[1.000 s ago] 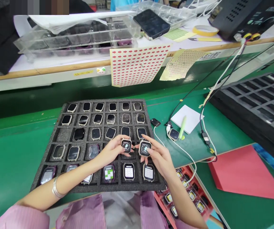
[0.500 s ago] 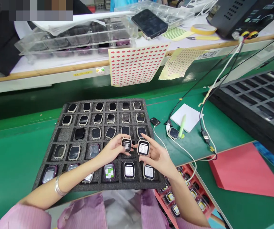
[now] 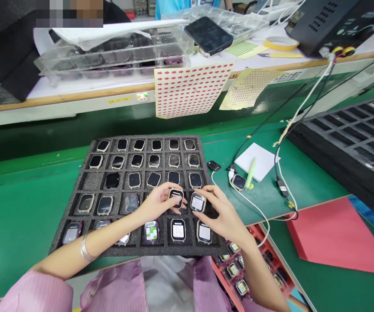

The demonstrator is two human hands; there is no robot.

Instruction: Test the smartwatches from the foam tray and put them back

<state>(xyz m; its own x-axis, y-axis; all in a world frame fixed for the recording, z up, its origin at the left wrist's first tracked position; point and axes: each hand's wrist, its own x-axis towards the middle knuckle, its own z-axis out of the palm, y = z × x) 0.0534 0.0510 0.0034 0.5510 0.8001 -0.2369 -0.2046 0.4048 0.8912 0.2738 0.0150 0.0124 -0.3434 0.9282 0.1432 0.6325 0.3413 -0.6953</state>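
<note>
- left hand (image 3: 159, 203): closed round a square, pale-cased watch with a lit dark face (image 3: 177, 193), thumb reaching onto the glass, fingertips behind the case.
- right hand (image 3: 222, 213): narrow pinch on a square, pale-cased watch with a bright whitish face (image 3: 197, 202), thumb at the lower edge, finger at the upper one.
- both watches are side by side, apart, over the fourth row of a dark grey, gridded foam tray (image 3: 88, 182). from where i stand i can't tell if the right one touches the foam.
- no strap visible on either; the body is all there is to hold. i judge them light and stiff, easy work for two fingers.
- glass looks smooth and shiny, probably slippery under a dry fingertip. the case rim seems the surer hold: opposite edges, as the right hand has it.
- a thumb on the face may smudge it or set off a tap.
- fragile part is likely the screen; a knock between the two watches is the risk, being so near.
- foam walls look soft enough to forgive a bump. the green tabletop (image 3: 27, 190) looks harder, less kind to a dropped corner.
</note>
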